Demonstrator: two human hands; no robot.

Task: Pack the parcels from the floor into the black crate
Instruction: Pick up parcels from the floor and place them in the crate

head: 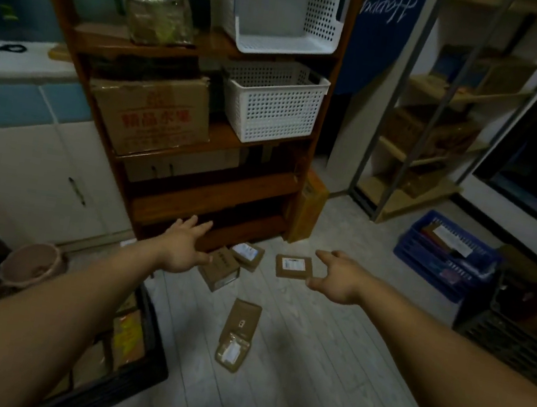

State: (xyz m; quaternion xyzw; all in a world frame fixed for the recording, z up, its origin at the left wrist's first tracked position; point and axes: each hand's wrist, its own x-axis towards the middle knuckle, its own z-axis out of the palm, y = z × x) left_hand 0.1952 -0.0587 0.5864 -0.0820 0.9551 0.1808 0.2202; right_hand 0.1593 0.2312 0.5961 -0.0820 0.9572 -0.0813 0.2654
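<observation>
We reach with both hands empty, fingers spread; the black crate point(133, 367) holds some parcels, and five parcels point(293, 266) wait on the floor point(323, 366).

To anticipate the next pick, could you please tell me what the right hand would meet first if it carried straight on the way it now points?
Probably the square parcel: the open right hand reaches toward it, thumb and fingers spread either side of its near edge. Depth is unclear, so the hand may be well above it.
</observation>
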